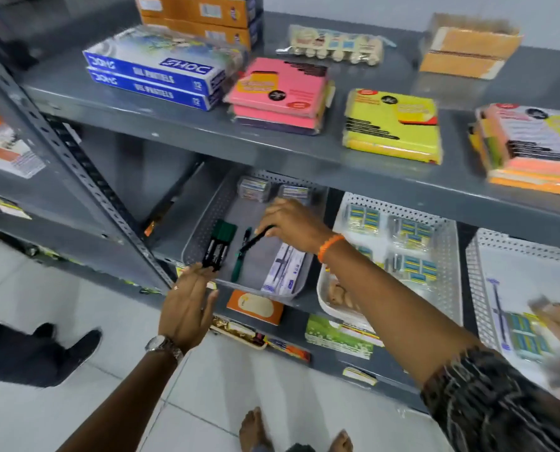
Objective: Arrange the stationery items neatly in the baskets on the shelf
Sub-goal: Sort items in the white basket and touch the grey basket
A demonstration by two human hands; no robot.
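A grey perforated basket [203, 220] stands on the middle shelf. It holds green-capped black markers [218, 243] at its left, a green pen [239, 265], white pen packs [283, 272] at its right and small grey boxes [254, 189] at the back. My right hand [293, 223] reaches into it, shut on a black pen [256, 239] that slants down to the left above the basket floor. My left hand [187, 305] hovers at the basket's front left corner, fingers spread, fingertips touching the markers' lower ends.
Two white baskets [448, 256] [477, 272] with blue-and-yellow packs sit to the right. The upper shelf [174, 125] carries oil pastel boxes [154, 73] and sticky-note packs [393, 125]. Another person's hand [556, 318] shows at far right. A slotted upright post [76, 164] stands left.
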